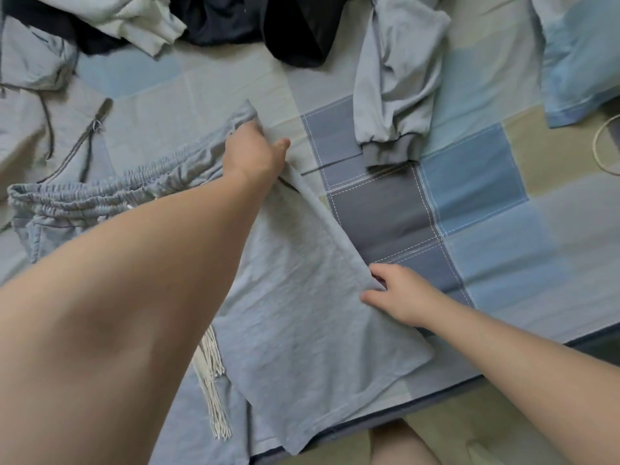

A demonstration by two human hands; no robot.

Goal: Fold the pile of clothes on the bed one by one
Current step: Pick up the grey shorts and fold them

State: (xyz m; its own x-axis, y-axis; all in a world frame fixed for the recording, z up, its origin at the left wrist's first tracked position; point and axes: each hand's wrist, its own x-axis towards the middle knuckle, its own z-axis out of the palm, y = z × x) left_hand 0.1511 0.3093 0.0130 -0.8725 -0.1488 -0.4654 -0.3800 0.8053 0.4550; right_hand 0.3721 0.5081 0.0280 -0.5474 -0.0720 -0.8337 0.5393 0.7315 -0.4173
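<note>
From the head view, your shorts (pixel 302 297), pale grey-blue, lie spread on the near left part of the bed (pixel 486 229). Their gathered waistband (pixel 100 193) runs out to the left, and white cord tassels (pixel 211 391) hang beside your left forearm.

Your left hand (pixel 256 152) grips the far corner of the shorts at the end of the waistband, with the fingers curled into the cloth and the thumb sticking out to the right. Your right hand (pixel 399 293) pinches the right edge of the shorts nearer to you. The thumb lies on top and the fingers are tucked under the fold, which stands a little raised between your two hands.

Far beyond them lie dark clothes (pixel 251 25) and a pale garment (pixel 134 18). A hoodie (pixel 33 95) is at far left. A grey sleeve (pixel 396 105) lies just right of your left hand, apart from it, and a pillow (pixel 577 62) is at far right.
</note>
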